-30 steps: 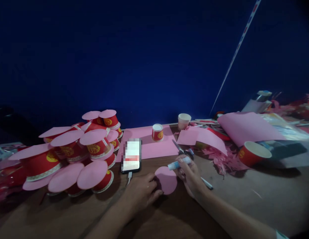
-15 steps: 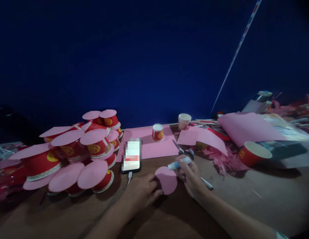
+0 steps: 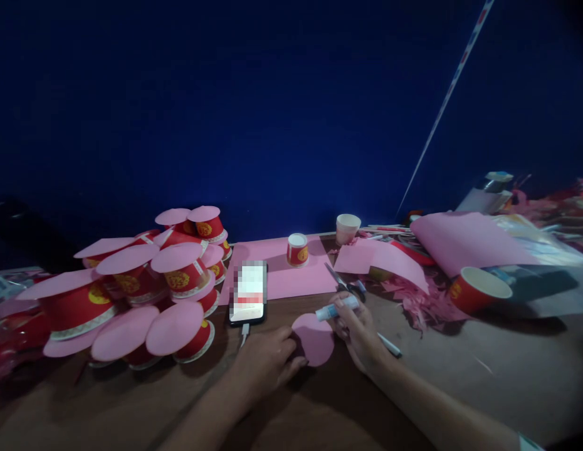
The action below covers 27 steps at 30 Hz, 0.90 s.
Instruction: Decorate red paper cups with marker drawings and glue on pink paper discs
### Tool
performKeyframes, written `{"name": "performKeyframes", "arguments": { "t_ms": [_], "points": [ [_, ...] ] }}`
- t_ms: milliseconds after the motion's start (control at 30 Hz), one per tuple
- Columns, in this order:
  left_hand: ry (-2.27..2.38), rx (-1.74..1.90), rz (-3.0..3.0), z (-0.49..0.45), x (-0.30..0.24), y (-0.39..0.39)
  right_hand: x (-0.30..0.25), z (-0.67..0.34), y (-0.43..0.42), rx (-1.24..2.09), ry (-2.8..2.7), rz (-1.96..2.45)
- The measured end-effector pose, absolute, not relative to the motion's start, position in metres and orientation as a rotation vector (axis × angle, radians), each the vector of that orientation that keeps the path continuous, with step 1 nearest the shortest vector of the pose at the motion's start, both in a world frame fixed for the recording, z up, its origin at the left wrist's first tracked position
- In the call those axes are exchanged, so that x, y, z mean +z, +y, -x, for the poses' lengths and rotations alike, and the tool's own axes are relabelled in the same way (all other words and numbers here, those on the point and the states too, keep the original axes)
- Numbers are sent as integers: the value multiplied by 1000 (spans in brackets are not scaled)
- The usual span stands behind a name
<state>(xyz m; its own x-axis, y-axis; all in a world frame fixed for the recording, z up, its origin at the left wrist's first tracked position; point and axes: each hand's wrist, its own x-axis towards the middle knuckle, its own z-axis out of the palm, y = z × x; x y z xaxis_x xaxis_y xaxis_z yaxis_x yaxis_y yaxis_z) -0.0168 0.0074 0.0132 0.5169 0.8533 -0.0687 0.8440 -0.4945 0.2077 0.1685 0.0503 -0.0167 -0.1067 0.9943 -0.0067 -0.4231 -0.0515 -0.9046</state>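
My right hand grips a white and light-blue glue stick, its end over the top edge of a round pink paper disc. Whether the tip touches the paper I cannot tell. The disc lies flat on the brown table, and my left hand pinches its left edge between thumb and fingers. Behind the disc, an upturned red paper cup with a gold emblem stands on a pink sheet. Scissors rest just beyond my right hand, and a white pen lies beside its wrist.
Several red cups topped with pink discs are piled at the left. A phone with a charging cable lies left of centre. To the right are a white cup, pink shreds, a tipped red cup and a curled pink sheet.
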Motion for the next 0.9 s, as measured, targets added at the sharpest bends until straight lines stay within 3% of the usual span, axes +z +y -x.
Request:
{"name": "performKeyframes", "arguments": {
  "t_ms": [900],
  "points": [
    [1424,103,-2537,18,10,8,-18,-168,50,1475,-963,854]
  ]
}}
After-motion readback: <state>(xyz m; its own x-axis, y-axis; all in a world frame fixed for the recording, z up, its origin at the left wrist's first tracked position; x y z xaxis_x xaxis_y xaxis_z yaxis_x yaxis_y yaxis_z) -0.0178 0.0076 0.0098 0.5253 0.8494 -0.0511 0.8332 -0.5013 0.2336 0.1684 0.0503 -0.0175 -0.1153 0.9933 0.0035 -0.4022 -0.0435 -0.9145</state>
